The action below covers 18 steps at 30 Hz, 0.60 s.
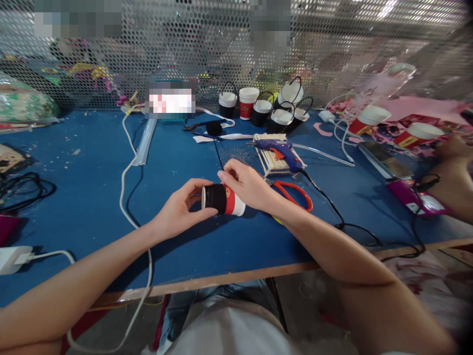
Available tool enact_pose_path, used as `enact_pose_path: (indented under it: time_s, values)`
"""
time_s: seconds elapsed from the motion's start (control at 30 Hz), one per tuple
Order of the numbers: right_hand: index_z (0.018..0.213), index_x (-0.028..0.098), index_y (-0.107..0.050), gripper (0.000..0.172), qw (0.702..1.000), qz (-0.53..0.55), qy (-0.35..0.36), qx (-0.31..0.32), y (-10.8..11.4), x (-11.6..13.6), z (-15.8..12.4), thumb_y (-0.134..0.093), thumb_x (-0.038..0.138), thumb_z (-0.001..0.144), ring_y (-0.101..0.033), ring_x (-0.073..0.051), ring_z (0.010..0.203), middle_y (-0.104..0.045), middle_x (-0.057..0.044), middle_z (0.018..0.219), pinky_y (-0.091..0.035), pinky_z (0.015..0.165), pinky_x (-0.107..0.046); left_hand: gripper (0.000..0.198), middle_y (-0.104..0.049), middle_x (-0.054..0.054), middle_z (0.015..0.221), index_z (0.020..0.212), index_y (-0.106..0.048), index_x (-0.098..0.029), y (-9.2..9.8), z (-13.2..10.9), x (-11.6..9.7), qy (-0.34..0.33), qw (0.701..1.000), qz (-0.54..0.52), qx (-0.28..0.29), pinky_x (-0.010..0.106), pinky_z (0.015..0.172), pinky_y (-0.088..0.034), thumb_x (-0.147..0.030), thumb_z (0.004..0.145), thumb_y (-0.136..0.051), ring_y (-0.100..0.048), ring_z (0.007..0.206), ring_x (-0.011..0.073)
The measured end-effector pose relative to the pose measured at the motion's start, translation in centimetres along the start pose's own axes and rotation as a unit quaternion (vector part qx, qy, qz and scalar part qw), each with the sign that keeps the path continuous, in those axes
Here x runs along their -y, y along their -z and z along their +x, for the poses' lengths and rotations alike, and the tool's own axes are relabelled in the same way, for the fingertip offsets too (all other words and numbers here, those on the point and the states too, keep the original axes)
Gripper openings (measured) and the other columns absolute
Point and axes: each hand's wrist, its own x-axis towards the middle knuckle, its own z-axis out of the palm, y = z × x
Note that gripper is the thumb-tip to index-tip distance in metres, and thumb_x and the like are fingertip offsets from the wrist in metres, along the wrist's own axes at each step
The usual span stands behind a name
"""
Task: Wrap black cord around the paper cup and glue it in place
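A paper cup (232, 201) lies on its side in the air just above the blue table, part of it wrapped in black cord and the rest red and white. My left hand (181, 207) is closed around its black-wrapped end. My right hand (246, 185) is pinched at the cup's upper side, on a black cord (219, 154). That cord runs back to a black ball of cord (214, 129) on the table. Orange-handled scissors (295, 192) lie right of my right hand, partly hidden by my forearm. The fingertips of my right hand partly cover the cord.
A blue glue gun (283, 152) rests on a wooden stick rack (264, 160). Several cups with black handles (261, 112) stand at the back by a perforated metal screen (207, 54). A white cable (123, 197) crosses the left side. Another person's hand (456, 172) is at far right.
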Motion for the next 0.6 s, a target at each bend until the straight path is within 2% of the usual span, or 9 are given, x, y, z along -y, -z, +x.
enact_pose_path:
  time_s: [0.2,0.33,0.6]
  values:
    - [0.069,0.018,-0.044,0.025,0.998,0.049,-0.012,0.036,0.53,-0.22,0.45,-0.046,0.038,0.084,-0.040,-0.009,0.060,-0.046,0.003,0.064,-0.032,0.059,-0.025,0.048,-0.051,0.009,0.116,0.117,-0.045,-0.020,0.39,-0.17,-0.23,-0.023,0.996,0.085,0.027,0.034,0.080,-0.054,-0.024,0.074,-0.067,-0.060,0.091,0.0169]
    - [0.070,0.017,-0.048,0.026,0.997,0.064,-0.010,0.051,0.72,-0.40,0.58,-0.049,0.040,0.083,-0.040,-0.009,0.061,-0.048,0.003,0.065,-0.033,0.059,-0.025,0.043,-0.047,0.010,0.120,0.115,-0.047,-0.021,0.37,-0.16,-0.13,-0.071,0.991,0.107,0.027,0.036,0.087,-0.051,-0.022,0.076,-0.065,-0.053,0.107,0.0210]
    - [0.069,0.017,-0.050,0.027,0.992,0.111,0.017,0.061,0.92,0.07,0.61,-0.053,0.041,0.080,-0.040,-0.008,0.060,-0.047,0.004,0.064,-0.034,0.058,-0.024,0.044,-0.045,0.011,0.123,0.118,-0.044,-0.022,0.29,-0.33,-0.75,-0.128,0.964,0.222,0.075,0.040,0.095,-0.045,-0.020,0.078,-0.062,-0.048,0.115,0.0230]
